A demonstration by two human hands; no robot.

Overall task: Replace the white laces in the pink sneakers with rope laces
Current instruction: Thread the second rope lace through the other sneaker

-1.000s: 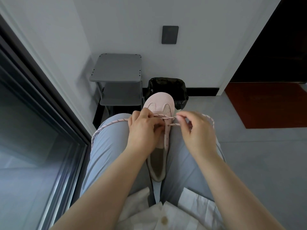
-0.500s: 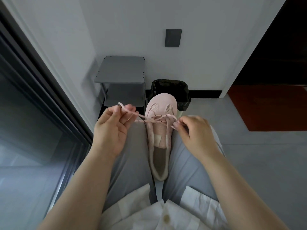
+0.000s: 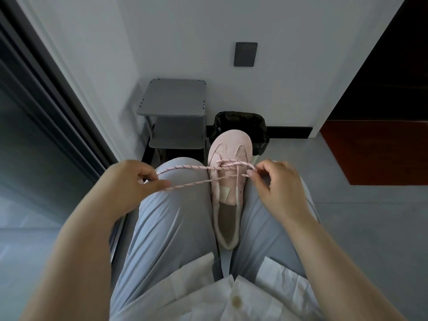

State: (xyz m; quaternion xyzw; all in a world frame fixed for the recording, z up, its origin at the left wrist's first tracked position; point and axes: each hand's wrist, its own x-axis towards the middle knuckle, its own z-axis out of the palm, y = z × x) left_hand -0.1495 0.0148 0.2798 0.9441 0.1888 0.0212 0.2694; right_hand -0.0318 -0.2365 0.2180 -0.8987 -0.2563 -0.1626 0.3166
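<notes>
A pink sneaker lies wedged between my thighs, toe pointing away from me. A pink rope lace with dark flecks runs through its front eyelets. My left hand is out to the left over my left thigh and pinches two strands of the lace, which stretch taut from the shoe. My right hand sits at the shoe's right side and pinches the lace at the eyelets with thumb and forefinger.
A grey two-tier shelf stands against the wall ahead. Beside it is a bin with a black bag, just beyond the shoe's toe. A dark glass door frame runs along the left. A red mat lies at the right.
My left hand has pulled away from the shoe to the left, drawing the rope lace out through the eyelets. My right hand has stayed at the shoe's right side.
</notes>
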